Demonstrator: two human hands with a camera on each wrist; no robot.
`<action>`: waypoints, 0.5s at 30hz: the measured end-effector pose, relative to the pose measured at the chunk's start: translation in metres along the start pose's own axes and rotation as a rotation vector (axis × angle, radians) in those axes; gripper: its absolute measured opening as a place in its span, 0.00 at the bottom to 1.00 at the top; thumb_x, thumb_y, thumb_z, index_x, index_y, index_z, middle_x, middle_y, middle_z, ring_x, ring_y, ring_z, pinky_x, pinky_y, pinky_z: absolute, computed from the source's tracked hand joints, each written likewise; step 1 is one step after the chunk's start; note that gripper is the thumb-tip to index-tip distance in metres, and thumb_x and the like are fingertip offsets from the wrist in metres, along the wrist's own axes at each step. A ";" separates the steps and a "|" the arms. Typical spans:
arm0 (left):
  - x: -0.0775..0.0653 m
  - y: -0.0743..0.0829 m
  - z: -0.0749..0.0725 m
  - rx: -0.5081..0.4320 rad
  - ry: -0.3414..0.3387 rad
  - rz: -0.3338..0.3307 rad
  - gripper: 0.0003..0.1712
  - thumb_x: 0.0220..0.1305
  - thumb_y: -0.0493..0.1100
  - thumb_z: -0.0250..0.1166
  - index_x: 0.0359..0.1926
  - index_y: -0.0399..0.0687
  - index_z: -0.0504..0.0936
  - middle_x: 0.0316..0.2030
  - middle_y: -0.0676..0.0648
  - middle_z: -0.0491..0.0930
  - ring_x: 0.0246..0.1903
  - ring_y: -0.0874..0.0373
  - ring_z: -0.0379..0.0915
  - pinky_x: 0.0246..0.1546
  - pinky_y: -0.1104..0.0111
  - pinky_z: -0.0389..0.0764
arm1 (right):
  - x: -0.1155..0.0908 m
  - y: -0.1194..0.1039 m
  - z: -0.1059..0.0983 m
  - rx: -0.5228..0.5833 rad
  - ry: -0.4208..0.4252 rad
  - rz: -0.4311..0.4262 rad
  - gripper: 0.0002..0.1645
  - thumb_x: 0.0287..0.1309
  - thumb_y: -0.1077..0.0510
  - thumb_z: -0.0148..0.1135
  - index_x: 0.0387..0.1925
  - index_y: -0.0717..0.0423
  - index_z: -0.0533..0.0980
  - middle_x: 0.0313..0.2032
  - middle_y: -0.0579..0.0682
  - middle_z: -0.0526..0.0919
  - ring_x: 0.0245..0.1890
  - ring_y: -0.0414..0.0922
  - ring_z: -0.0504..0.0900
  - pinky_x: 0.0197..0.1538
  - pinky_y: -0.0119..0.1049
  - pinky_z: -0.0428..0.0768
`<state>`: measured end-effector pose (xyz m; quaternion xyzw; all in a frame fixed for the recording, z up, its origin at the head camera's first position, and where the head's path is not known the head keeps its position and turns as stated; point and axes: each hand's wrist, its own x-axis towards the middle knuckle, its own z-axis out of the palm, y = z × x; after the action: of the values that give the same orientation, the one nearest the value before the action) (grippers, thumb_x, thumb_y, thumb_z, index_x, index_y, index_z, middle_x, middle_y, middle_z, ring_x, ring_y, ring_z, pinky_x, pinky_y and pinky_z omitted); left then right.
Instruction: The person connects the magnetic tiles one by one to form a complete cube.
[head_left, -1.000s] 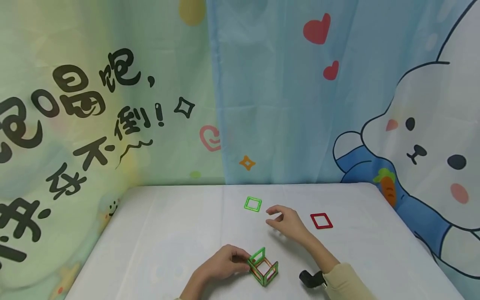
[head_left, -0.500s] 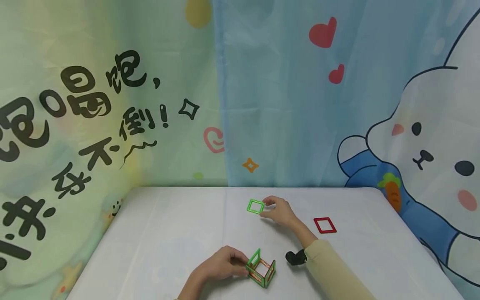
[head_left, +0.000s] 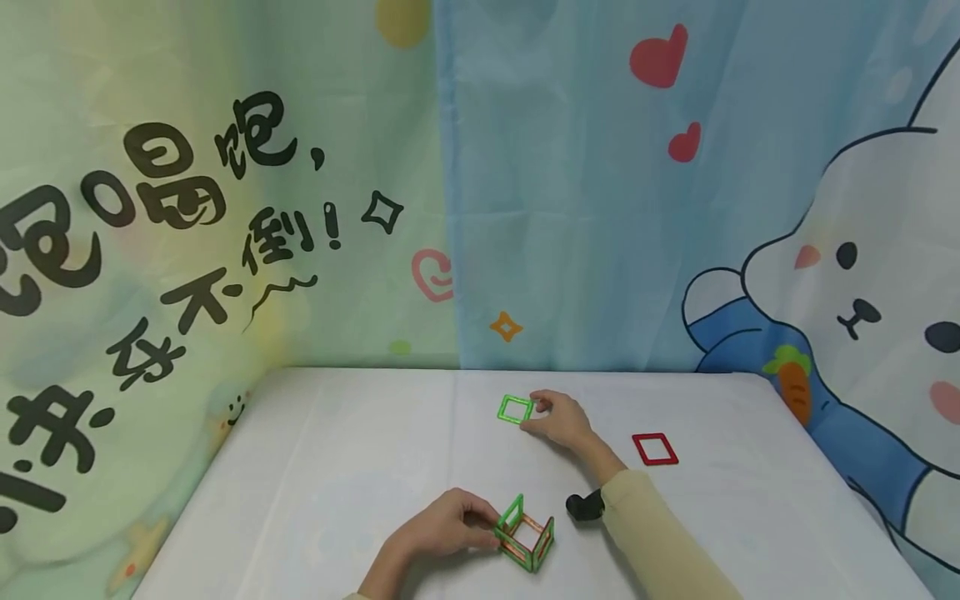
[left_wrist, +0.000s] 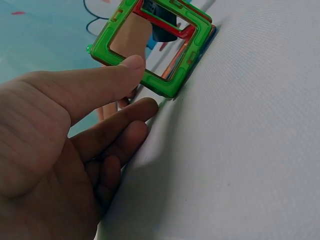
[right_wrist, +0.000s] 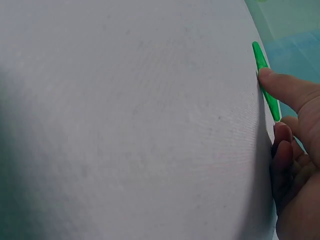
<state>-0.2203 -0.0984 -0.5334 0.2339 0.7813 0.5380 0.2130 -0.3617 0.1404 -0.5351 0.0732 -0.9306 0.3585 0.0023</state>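
Observation:
A small open box of magnetic tile frames (head_left: pixel 513 551), green with red and orange edges, stands on the white table near its front. My left hand (head_left: pixel 450 527) holds it at its left side. In the left wrist view the thumb (left_wrist: pixel 127 70) presses the face of its green square frame (left_wrist: pixel 199 42), other fingers beneath. Farther back, my right hand (head_left: pixel 561 421) pinches the right edge of a single green square magnetic tile (head_left: pixel 512 420). In the right wrist view that green tile (right_wrist: pixel 270 100) shows edge-on, the thumb on it and fingers partly hidden behind.
A red diamond-shaped tile frame (head_left: pixel 661 462) lies on the white table (head_left: pixel 360 467) right of my right hand. A black camera mount (head_left: pixel 585 506) sits at the right wrist by the sleeve (head_left: pixel 667 533). A printed curtain (head_left: pixel 570 250) hangs behind the table's far edge.
My right hand has moved left and away to the green square tile and taken hold of its edge. The left hand stays at the box of frames.

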 end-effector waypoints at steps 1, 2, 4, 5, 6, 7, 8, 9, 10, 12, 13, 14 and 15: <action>0.000 0.001 0.000 -0.002 0.001 -0.003 0.09 0.52 0.34 0.73 0.37 0.44 0.87 0.33 0.56 0.84 0.35 0.65 0.78 0.40 0.72 0.76 | 0.000 0.000 0.000 -0.011 -0.005 -0.003 0.35 0.48 0.53 0.76 0.57 0.62 0.76 0.37 0.49 0.78 0.37 0.47 0.74 0.45 0.45 0.72; 0.000 0.001 0.000 -0.004 0.002 -0.007 0.09 0.52 0.34 0.73 0.37 0.44 0.87 0.33 0.56 0.84 0.35 0.65 0.78 0.40 0.72 0.76 | 0.001 0.001 0.000 -0.015 -0.010 -0.005 0.35 0.47 0.53 0.76 0.57 0.62 0.76 0.37 0.49 0.78 0.36 0.46 0.73 0.44 0.44 0.72; 0.000 0.002 0.001 -0.009 0.002 -0.017 0.09 0.52 0.33 0.73 0.37 0.43 0.87 0.33 0.55 0.84 0.35 0.65 0.78 0.40 0.72 0.76 | 0.001 0.000 -0.001 -0.018 -0.016 -0.005 0.34 0.47 0.53 0.76 0.55 0.63 0.77 0.36 0.49 0.78 0.35 0.46 0.72 0.43 0.44 0.71; 0.000 0.002 0.001 -0.013 0.003 -0.023 0.09 0.52 0.33 0.73 0.37 0.43 0.87 0.33 0.55 0.84 0.35 0.65 0.78 0.40 0.72 0.76 | 0.000 0.000 -0.001 -0.014 -0.020 -0.001 0.33 0.47 0.53 0.76 0.55 0.63 0.77 0.36 0.49 0.78 0.35 0.46 0.72 0.42 0.43 0.71; 0.000 0.002 0.002 -0.015 0.004 -0.028 0.09 0.52 0.33 0.73 0.37 0.43 0.87 0.33 0.55 0.84 0.35 0.65 0.78 0.40 0.72 0.77 | 0.000 -0.001 -0.001 -0.004 -0.022 0.011 0.33 0.47 0.54 0.76 0.55 0.62 0.77 0.37 0.49 0.78 0.36 0.46 0.72 0.42 0.43 0.71; 0.000 0.002 0.002 -0.019 0.004 -0.033 0.09 0.52 0.33 0.73 0.37 0.43 0.87 0.33 0.55 0.84 0.36 0.65 0.79 0.40 0.72 0.77 | 0.000 -0.001 -0.001 0.004 -0.022 0.023 0.33 0.47 0.54 0.76 0.55 0.61 0.77 0.37 0.49 0.77 0.36 0.47 0.72 0.43 0.43 0.71; 0.000 0.002 0.002 -0.022 0.005 -0.037 0.09 0.52 0.33 0.73 0.37 0.43 0.87 0.33 0.55 0.84 0.36 0.65 0.79 0.41 0.72 0.77 | -0.001 -0.001 -0.001 0.018 -0.019 0.036 0.33 0.46 0.55 0.76 0.55 0.61 0.77 0.38 0.49 0.78 0.37 0.47 0.73 0.43 0.43 0.71; 0.000 0.002 0.002 -0.024 0.005 -0.038 0.09 0.52 0.33 0.73 0.37 0.43 0.87 0.33 0.55 0.84 0.36 0.64 0.79 0.41 0.72 0.77 | -0.001 -0.002 -0.001 0.037 -0.014 0.052 0.33 0.46 0.55 0.76 0.55 0.61 0.76 0.39 0.50 0.78 0.37 0.47 0.73 0.44 0.44 0.72; 0.000 0.002 0.003 -0.026 0.005 -0.036 0.10 0.52 0.33 0.73 0.37 0.43 0.87 0.33 0.55 0.84 0.36 0.64 0.79 0.41 0.72 0.77 | -0.001 -0.003 -0.001 0.060 -0.010 0.064 0.33 0.46 0.56 0.77 0.55 0.60 0.76 0.39 0.50 0.78 0.38 0.47 0.74 0.45 0.45 0.72; 0.000 0.002 0.003 -0.026 0.005 -0.027 0.10 0.52 0.33 0.73 0.37 0.43 0.87 0.33 0.55 0.84 0.36 0.65 0.79 0.41 0.72 0.77 | -0.002 -0.004 -0.001 0.097 0.004 0.078 0.33 0.46 0.59 0.76 0.55 0.60 0.74 0.38 0.51 0.79 0.38 0.48 0.75 0.45 0.47 0.73; 0.000 0.002 0.002 -0.026 0.005 -0.021 0.10 0.52 0.33 0.73 0.37 0.43 0.87 0.33 0.55 0.84 0.36 0.65 0.79 0.41 0.72 0.77 | -0.002 -0.004 -0.001 0.110 0.013 0.077 0.33 0.46 0.60 0.76 0.56 0.60 0.74 0.38 0.52 0.80 0.37 0.48 0.76 0.45 0.48 0.73; 0.000 0.002 0.002 -0.023 0.005 -0.014 0.10 0.52 0.34 0.73 0.38 0.43 0.87 0.33 0.55 0.84 0.36 0.65 0.79 0.41 0.72 0.77 | -0.002 -0.005 -0.001 0.125 0.022 0.081 0.33 0.46 0.61 0.75 0.56 0.59 0.73 0.37 0.52 0.80 0.37 0.48 0.77 0.44 0.48 0.73; 0.001 0.001 0.002 -0.018 0.004 -0.004 0.09 0.53 0.34 0.73 0.38 0.43 0.87 0.33 0.55 0.84 0.36 0.65 0.79 0.41 0.72 0.76 | -0.002 -0.005 -0.001 0.136 0.030 0.080 0.33 0.46 0.61 0.75 0.56 0.58 0.73 0.36 0.51 0.80 0.36 0.48 0.77 0.44 0.47 0.73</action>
<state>-0.2195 -0.0962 -0.5328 0.2293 0.7773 0.5451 0.2148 -0.3588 0.1379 -0.5314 0.0303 -0.9061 0.4220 -0.0030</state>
